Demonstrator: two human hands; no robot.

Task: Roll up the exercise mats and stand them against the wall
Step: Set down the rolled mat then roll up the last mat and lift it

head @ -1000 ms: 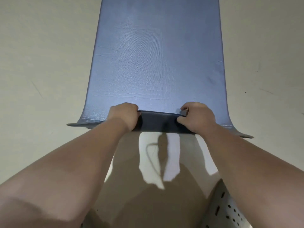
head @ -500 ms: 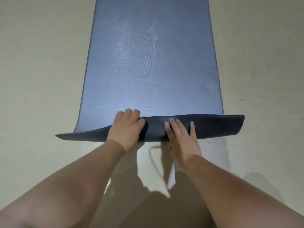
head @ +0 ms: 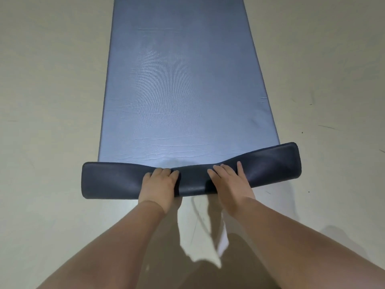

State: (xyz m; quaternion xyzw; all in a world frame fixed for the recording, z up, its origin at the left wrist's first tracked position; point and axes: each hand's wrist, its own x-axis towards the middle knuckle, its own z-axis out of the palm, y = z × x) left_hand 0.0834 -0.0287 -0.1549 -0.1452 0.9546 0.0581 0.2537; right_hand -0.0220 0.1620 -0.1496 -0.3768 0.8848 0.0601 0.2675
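Note:
A blue exercise mat (head: 179,80) lies flat on the floor and stretches away from me past the top of the view. Its near end is turned over into a low, dark roll (head: 112,180) that spans the mat's width. My left hand (head: 159,185) presses on the roll left of centre, its fingertips bent over the top. Right of centre, my right hand (head: 231,184) lies on the roll with its fingers straight and spread. The roll is squashed flat between my hands and bulges at both ends.
A pale floor (head: 48,105) surrounds the mat on both sides, with a few scuff marks (head: 327,127) on the right. My shadow falls on the floor between my forearms. No wall is in view.
The lifted near edge has been folded over and pushed forward into a roll across the full width. My right hand went from gripping the edge to lying flat on the roll.

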